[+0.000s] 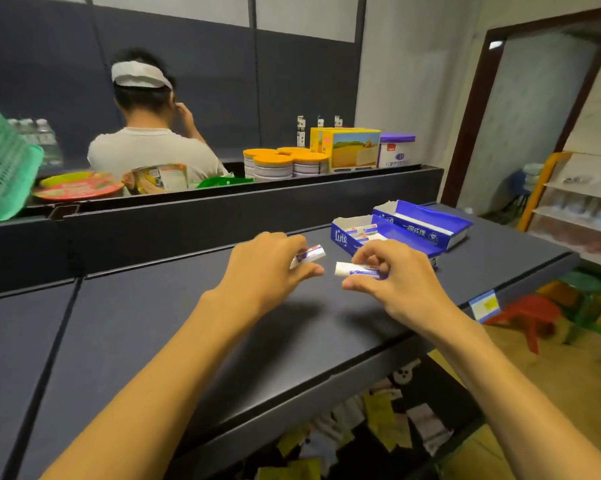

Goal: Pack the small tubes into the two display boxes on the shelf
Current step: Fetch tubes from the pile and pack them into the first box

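- The left hand (268,265) hangs over the dark shelf (160,327), fingers curled round 1 small white tube (311,255) whose end pokes out toward the right.
- The right hand (392,278) is just beside it, pinching a 2nd tube (352,270) between thumb and fingers; that tube lies roughly level, its white end pointing left.
- The 2 tube ends are near each other but apart, both held above the shelf.
- 2 blue display boxes sit on the shelf beyond the right hand: the near box (347,239) is open and holds several tubes lying flat; the far box (427,223) touches it behind and to the right, and I cannot tell what it holds.
- On the higher shelf behind stand orange-lidded tins (285,164), a yellow carton (354,148) and a purple-lidded tub (396,150).
- A green basket (4,164) is at the far left.
- A person (150,133) in a pale shirt is behind that shelf, back turned.
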Demonstrator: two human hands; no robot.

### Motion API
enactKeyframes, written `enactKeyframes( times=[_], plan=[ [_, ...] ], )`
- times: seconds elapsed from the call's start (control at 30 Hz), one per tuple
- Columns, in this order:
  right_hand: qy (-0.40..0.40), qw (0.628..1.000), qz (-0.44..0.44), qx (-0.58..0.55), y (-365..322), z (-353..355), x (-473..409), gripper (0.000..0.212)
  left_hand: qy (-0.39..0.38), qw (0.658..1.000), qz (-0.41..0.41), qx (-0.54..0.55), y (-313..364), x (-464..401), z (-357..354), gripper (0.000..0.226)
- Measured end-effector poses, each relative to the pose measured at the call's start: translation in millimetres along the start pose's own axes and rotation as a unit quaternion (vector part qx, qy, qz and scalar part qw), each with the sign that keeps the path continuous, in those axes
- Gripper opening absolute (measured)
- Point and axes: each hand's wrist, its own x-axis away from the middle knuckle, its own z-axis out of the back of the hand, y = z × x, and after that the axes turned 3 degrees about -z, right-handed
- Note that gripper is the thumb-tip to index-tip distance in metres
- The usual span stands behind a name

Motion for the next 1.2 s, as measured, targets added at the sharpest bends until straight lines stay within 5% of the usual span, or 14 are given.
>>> enactKeyframes(
  times=[0.47, 1.0, 1.2],
  plan=[
    [-0.062, 0.995, 0.072, -0.002, 160.0, 67.5, -135.3, 0.035, 0.055, 0.985, 0.162, 0.009, 95.0, -110.1, -75.8, 0.037],
    [-0.125, 0.979, 0.154, 0.054, 180.9, 20.3, -206.7, 0.026, 0.076, 0.958, 0.276, -0.021, 99.2, -184.7, -126.3, 0.033],
    [-0.147, 0.957, 0.198, 0.153, 173.8, 13.8, -220.4, 0.031, 0.059, 0.957, 0.282, -0.027, 96.7, -181.7, -131.2, 0.038]
  ],
)
